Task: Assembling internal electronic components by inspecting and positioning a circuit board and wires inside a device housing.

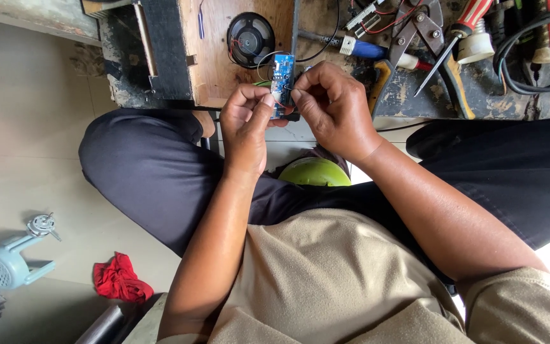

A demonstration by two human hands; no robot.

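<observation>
Blue and small, the circuit board (282, 81) is sitting upright between my two hands, held up in front of the wooden speaker box (224, 51) at the edge of the tabletop (428, 95). My left hand (244, 124) is pinching the board's lower edge between thumb and forefinger, and my right hand (332, 108) is closing its fingertips on the board's right side, where thin red and black wires (275, 99) are trailing off it; whether those fingertips are gripping a wire or the board itself I cannot tell. I am judging this as the fiddly middle step, positioning or seating a lead on the board. Whatever move comes after is calling for a steady pinch and very little force, since the wires are fine. Just behind the board, a round black speaker (251, 38) is lying on the box panel. Further right on the tabletop, pliers (415, 28), a red-handled screwdriver (463, 32) and coiled black cable (536, 57) are lying scattered. Below my hands a green rounded object (315, 172) is resting between my knees, and on the floor to the left a red rag (119, 278) and a pale blue fan motor housing (7, 261) are lying well apart from everything else.
</observation>
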